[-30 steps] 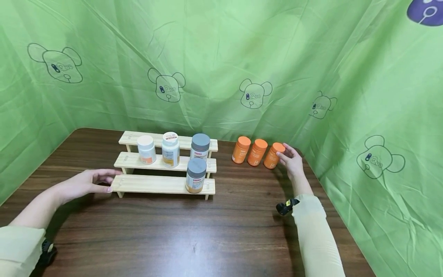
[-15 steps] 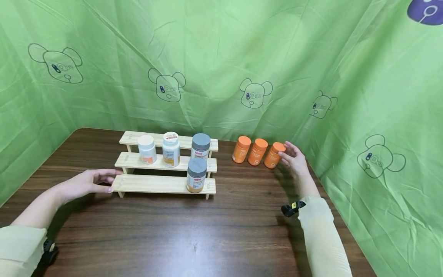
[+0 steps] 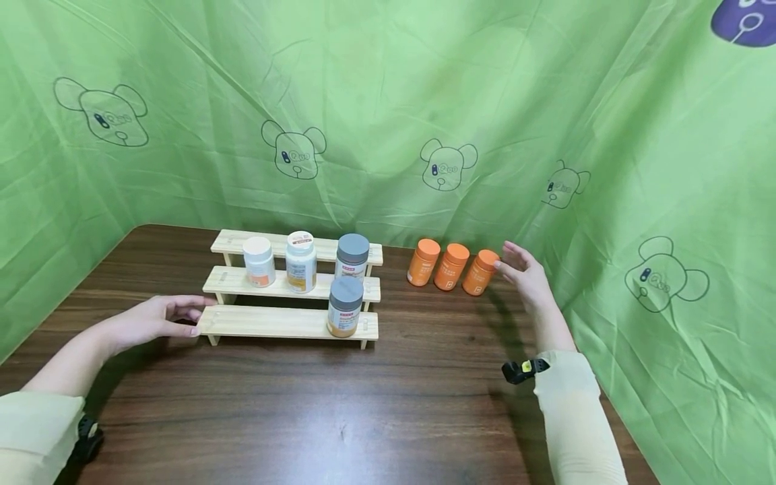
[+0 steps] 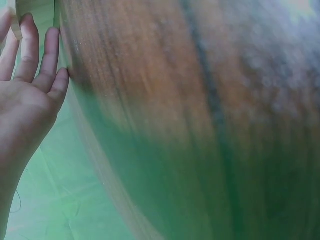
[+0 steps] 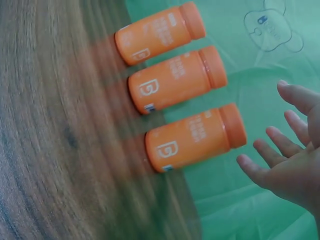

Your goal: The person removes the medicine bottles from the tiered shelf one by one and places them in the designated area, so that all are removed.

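Right now the right hand (image 3: 526, 275) hovers just beside the rightmost of three orange bottles (image 3: 481, 272), fingers spread and relaxed, holding nothing; the wrist view shows a clear gap between fingertips (image 5: 246, 163) and that bottle's cap (image 5: 234, 125), so approx. close but apart. All three orange bottles stand upright in a tight row on the counter (image 3: 388, 404), near the back edge w/ the green cloth (image 3: 388, 101) behind, well right of the rack (image 3: 291, 323). Standing in a row like that, prob. each is easy to take from the side, and the open palm faces the nearest one as if for a side grip.

The left hand (image 3: 159, 318) lies at the rack's left end, fingers loosely extended toward the lowest step's edge; fingertips look to touch or nearly touch the wood, can't tell which. The left wrist view is blurred but shows straight fingers (image 4: 30, 47), nothing grasped. Its spot there reads as steadying the rack.

The rack is a 3-step wooden one. Mid step carries two white bottles (image 3: 259, 261) and a grey-capped bottle (image 3: 351, 256); the lowest step has another grey-capped one (image 3: 345, 307) toward its right end. Top step looks bare as far as can be seen, and the lowest step's left part is free.
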`<state>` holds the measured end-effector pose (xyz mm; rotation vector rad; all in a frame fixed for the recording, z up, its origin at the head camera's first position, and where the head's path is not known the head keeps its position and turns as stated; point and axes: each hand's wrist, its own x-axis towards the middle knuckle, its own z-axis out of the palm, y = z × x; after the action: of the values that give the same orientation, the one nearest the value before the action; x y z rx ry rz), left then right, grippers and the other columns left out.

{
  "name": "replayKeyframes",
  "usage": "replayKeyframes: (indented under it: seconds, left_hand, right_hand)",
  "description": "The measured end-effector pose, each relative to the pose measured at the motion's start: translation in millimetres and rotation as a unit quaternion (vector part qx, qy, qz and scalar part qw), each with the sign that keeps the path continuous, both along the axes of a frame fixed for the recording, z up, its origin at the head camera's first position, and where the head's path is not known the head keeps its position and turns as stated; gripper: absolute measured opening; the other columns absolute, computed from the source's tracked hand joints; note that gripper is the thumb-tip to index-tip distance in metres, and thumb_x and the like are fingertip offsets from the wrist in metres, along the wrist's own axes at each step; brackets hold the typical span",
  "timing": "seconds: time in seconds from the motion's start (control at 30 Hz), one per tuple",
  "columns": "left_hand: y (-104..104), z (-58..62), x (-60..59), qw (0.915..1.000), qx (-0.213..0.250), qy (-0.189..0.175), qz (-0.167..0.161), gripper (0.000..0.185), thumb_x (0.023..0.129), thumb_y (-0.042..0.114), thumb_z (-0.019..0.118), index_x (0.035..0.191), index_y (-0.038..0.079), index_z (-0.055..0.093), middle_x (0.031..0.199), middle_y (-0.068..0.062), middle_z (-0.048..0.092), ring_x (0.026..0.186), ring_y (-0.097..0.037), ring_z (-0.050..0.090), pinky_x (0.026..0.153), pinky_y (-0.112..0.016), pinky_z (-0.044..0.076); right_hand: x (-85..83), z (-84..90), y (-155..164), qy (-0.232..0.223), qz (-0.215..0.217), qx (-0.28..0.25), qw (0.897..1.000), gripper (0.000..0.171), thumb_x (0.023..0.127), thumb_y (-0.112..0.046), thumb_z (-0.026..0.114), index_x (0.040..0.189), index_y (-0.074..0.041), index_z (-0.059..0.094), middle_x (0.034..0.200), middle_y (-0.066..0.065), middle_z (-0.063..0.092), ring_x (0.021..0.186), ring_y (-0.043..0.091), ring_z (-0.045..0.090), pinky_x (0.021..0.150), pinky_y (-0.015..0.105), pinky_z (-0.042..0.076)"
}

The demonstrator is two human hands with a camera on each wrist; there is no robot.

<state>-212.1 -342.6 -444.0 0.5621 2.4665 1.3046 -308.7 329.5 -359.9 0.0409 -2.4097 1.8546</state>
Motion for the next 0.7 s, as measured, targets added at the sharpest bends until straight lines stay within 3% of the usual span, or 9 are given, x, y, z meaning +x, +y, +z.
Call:
replayKeyframes:
  seconds: [0.1,0.43,0.7]
  left_hand:
    - [0.5,1.2,-0.7,1.0,-0.004,-0.006,0.0,0.059,0.088,0.017,0.066,0.138,0.0,0.042,0.111,-0.012,0.064,0.096,-0.005,0.06,0.077,-0.018,0.046]
    - [-1.3,0.4,-2.1,0.9994,0.011,-0.029,-0.015,0.056,0.09,0.015,0.063,0.138,0.001,0.038,0.111,-0.013,0.062,0.097,-0.008,0.06,0.078,-0.02,0.046]
    - [-1.6,-0.5,-2.9,0.9997,0.009,-0.019,-0.013,0.055,0.09,0.015,0.063,0.138,0.001,0.039,0.112,-0.014,0.061,0.097,-0.006,0.059,0.077,-0.022,0.047]
  right_hand:
    - [3.0,2.7,-1.5,0.0,0.013,0.006,1.0,0.066,0.089,-0.016,0.066,0.147,-0.012,0.033,0.15,0.015,0.033,0.134,0.032,0.034,0.086,0.02,0.046]
    - [17.8,22.0,-22.0,0.016,0.046,-0.048,0.998,0.062,0.088,-0.016,0.067,0.143,-0.015,0.04,0.146,0.009,0.041,0.133,0.027,0.039,0.092,0.023,0.046]
    - [26.8,31.9,-41.6,0.047,0.067,-0.09,0.993,0.059,0.088,-0.009,0.066,0.141,-0.01,0.042,0.143,0.011,0.044,0.113,0.01,0.055,0.089,0.022,0.047]
